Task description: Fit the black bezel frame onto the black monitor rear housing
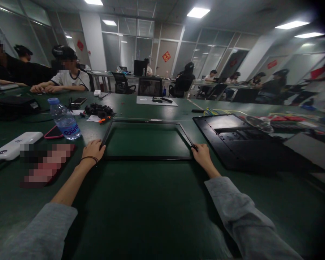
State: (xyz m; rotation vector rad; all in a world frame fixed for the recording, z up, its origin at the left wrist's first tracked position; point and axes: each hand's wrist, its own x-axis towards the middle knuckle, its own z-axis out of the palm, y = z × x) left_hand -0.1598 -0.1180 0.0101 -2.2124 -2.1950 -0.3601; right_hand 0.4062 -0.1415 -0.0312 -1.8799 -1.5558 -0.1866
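A thin black rectangular frame (148,158), like a monitor bezel, is held level over the green table, and the tabletop shows through its opening. My left hand (93,151) is closed on the frame's left side, near the front corner; a dark band circles that wrist. On the opposite side, my right hand (202,153) grips the frame near its front right corner. Whether the frame touches the table I cannot tell. To the right of my right hand lies a large black panel (233,148) with slots, looking like a monitor back cover.
A water bottle (66,121) stands left of my left hand, near a white device (16,145) and a red-edged phone (54,132). Black cables (99,110) lie behind. Tools rest on a grey mat (143,101) at the back. A person (70,74) sits at the far left.
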